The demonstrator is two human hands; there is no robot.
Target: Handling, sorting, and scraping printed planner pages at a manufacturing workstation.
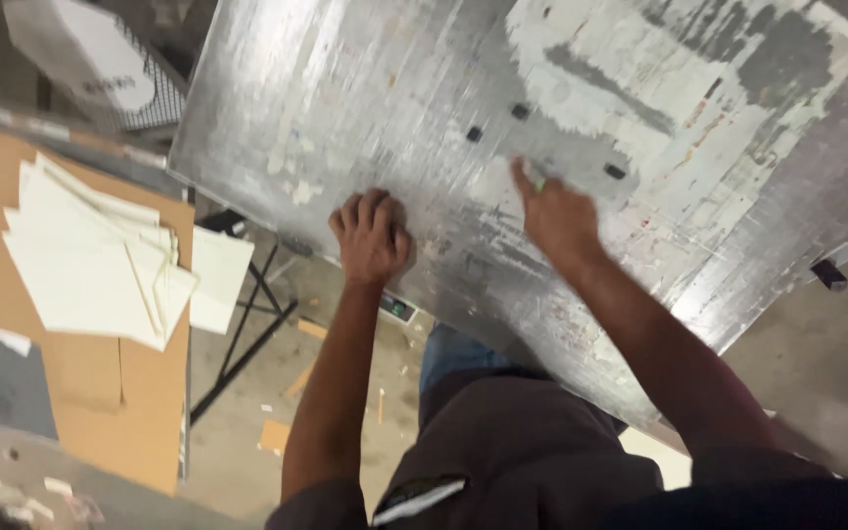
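Note:
A large worn metal table [365, 88] with scratched grey and whitish patches fills the upper view. My left hand [372, 236] rests on it near the front edge as a closed fist, nothing visible in it. My right hand [554, 211] lies further right on the surface, fingers reaching up and left; a small green thing shows at the fingers, and the frame is too blurred to tell if it is held. Three small dark blocks [474, 133] [520, 112] [615, 172] sit on the metal just beyond that hand.
At the left, a stack of white sheets [90, 260] lies on brown cardboard [139, 393]. A white box [76, 49] stands by a wire rack at the top left. Black stand legs [247, 344] and paper scraps are on the concrete floor below the table edge.

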